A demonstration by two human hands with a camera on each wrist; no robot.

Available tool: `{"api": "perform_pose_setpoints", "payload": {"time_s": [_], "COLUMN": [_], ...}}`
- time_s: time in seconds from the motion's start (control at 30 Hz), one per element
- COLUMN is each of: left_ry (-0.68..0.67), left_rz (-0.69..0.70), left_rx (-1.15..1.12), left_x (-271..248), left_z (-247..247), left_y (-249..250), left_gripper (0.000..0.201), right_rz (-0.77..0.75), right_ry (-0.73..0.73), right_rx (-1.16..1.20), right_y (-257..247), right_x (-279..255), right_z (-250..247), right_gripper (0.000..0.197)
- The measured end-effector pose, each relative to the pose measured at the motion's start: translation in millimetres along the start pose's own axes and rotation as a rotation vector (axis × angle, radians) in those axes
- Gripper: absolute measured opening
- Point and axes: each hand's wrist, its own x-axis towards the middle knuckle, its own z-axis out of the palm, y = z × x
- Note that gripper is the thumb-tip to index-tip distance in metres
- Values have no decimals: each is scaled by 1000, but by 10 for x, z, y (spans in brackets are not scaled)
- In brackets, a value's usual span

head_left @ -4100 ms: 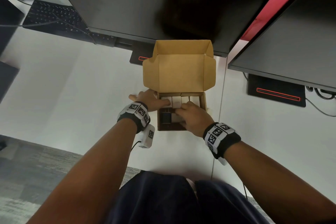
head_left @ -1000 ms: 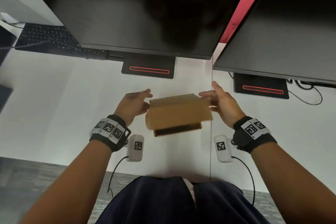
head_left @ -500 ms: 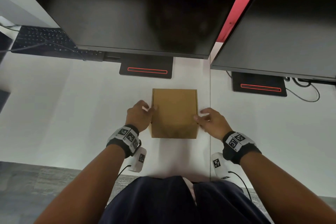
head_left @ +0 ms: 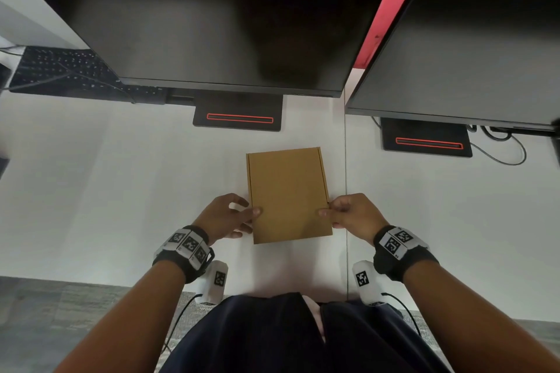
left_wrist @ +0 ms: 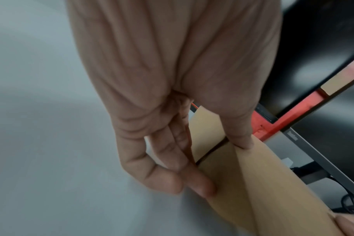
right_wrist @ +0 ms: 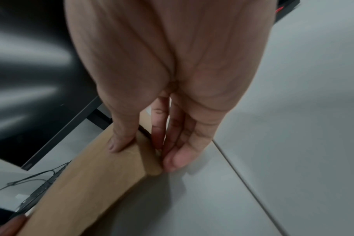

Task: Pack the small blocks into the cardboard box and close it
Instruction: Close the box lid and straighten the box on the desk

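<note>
The brown cardboard box [head_left: 288, 194] lies flat on the white desk with its lid down. My left hand [head_left: 225, 215] holds its left edge, thumb on the lid and fingers against the side wall. In the left wrist view the box [left_wrist: 253, 183] shows a thin dark seam under the lid, with the left hand [left_wrist: 222, 167] pinching it. My right hand [head_left: 353, 212] holds the right edge the same way. The right wrist view has the thumb of my right hand [right_wrist: 144, 153] on top of the box [right_wrist: 87, 183] and the fingers on its side. The small blocks are hidden.
Two dark monitors [head_left: 230, 18] hang over the back of the desk [head_left: 121, 191] on stands with red-lit slots [head_left: 239, 117]. A black keyboard [head_left: 60, 70] lies at the far left, cables [head_left: 500, 148] at the far right. A seam between desk panels [head_left: 346, 179] runs just right of the box.
The open box, with blocks showing inside, has been closed and laid flat on the desk. Both hands slid nearer along its side edges and now pinch them.
</note>
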Motion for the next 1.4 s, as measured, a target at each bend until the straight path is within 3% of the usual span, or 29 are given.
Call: {"api": "perform_pose_setpoints", "payload": {"time_s": [0.13,0.27,0.37,0.5,0.6,0.8,0.93,1.03,1.13,1.2,1.27,1.4], "left_ry": [-19,-14,6,18,5,36,33,36,44,63,71,89], "left_rz": [14,41,87,142,216,341,327,313,312,302,290,307], "left_rx": [0,30,101,181,347,603,621,696,781,823,865,918], "left_x": [6,11,40,94,72,117,156,173,174,194,212,241], "left_z": [14,-3,-16,-20,-2,98,153,215,298,344,384,493], "left_y": [12,37,88,202,298,531,644,716,798,834,868,921], "left_gripper": [46,61,58,92,105,90,100,106,101,98,96,95], "right_rz": [37,26,13,-12,-51,-64,-74,-73,-193,-324,-374,-335], "right_ry": [-20,-20,-5,-6,-4,121,123,224,329,303,278,321], "right_rx": [83,94,57,150,194,257,285,85,-255,-495,-627,-754], "right_y": [-1,-2,12,7,-2,-60,-55,-61,-70,-83,-99,-150], "right_x": [1,2,4,-35,-85,-77,-74,-13,91,140,165,142], "right_z": [11,4,-11,8,2,26,4,33,53,40,25,-11], "right_gripper": [27,29,31,32,27,32,25,28,65,79,74,63]}}
